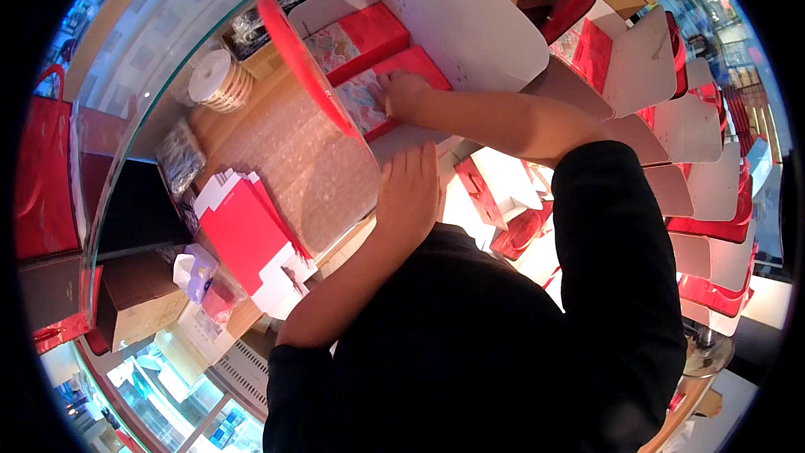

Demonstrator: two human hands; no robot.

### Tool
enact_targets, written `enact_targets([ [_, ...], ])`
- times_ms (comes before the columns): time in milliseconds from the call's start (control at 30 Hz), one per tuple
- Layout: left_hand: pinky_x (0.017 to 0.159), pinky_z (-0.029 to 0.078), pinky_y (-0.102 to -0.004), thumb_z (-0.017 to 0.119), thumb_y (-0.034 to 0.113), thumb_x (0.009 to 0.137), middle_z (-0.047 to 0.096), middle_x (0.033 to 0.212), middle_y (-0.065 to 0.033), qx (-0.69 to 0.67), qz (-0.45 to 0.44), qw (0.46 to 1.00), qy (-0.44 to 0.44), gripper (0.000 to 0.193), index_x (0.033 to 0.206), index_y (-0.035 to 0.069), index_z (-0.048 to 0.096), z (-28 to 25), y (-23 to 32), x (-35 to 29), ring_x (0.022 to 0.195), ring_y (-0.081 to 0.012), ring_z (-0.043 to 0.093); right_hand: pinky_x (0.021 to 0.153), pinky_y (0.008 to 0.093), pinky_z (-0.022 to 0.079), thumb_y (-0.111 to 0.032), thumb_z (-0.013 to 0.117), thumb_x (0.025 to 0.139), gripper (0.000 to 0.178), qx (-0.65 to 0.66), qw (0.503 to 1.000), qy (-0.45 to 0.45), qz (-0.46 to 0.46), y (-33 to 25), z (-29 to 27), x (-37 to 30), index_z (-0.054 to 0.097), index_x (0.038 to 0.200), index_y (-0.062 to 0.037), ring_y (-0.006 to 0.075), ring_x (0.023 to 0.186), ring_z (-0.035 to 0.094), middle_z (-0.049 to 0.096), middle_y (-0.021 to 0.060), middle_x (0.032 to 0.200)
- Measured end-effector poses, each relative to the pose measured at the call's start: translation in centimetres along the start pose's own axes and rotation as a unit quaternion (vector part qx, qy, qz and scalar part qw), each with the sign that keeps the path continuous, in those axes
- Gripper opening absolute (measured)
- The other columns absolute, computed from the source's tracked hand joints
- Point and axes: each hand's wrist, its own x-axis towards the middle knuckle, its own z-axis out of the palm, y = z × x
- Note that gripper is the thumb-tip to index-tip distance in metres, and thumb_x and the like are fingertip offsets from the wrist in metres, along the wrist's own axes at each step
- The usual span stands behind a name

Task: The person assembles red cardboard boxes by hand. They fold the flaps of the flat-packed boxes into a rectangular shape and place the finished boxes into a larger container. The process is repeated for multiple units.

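In the head view, the right hand [407, 97] reaches into the open box [465, 21], its fingers curled at the near right edge of the clear packet [360, 99] on the nearer of two red packs [423, 66]. The fingers touch or all but touch the packet; I cannot tell whether they pinch it. The left hand [411, 189] lies just nearer, its fingers straight and close together, pointing far, by the near wall of the box. Whether it presses on that wall I cannot tell. The nearer pack thus lies to the far side of the left hand and under the right hand, with the other pack just beyond it.

The box's red edge [306, 67] curves along its left side, and a tall white wall rises on its right. Left of the box, the table [281, 155] has a stretch of bare wood, running to the cartons [243, 231] on the near left and the spools [220, 82] on the far left. The table's near edge passes by the left wrist. A glass edge [138, 126] bounds the far left. On the right, a row of open boxes [641, 76] crowds close to the right forearm [528, 122], leaving little room there.
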Motion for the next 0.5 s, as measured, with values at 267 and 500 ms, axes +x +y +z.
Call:
enact_targets([
  [267,0.087,0.038,-0.0410,0.062,0.016,0.077,0.051,0.110,-0.0166,-0.030,0.018,0.997,0.064,0.054,0.124,-0.002,0.041,0.7,-0.6,-0.2,0.100,-0.0315,0.049,0.077,0.0483,0.052,-0.022,0.060,0.080,0.065,0.015,1.000,-0.010,0.007,0.8,-2.8,2.1,0.036,0.140,-0.0164,0.0345,0.113,0.047,0.043,0.0168,0.128],
  [500,0.093,0.037,-0.0450,0.060,0.014,0.076,0.051,0.114,-0.0186,0.015,0.029,0.988,0.149,0.048,0.120,-0.002,0.046,3.3,-0.7,-0.8,0.106,-0.0323,0.048,0.088,0.0576,0.045,-0.028,0.049,0.090,0.059,0.072,0.996,-0.040,0.013,0.9,-2.3,1.9,0.026,0.144,-0.0180,0.0421,0.119,0.044,0.043,0.0250,0.130],
])
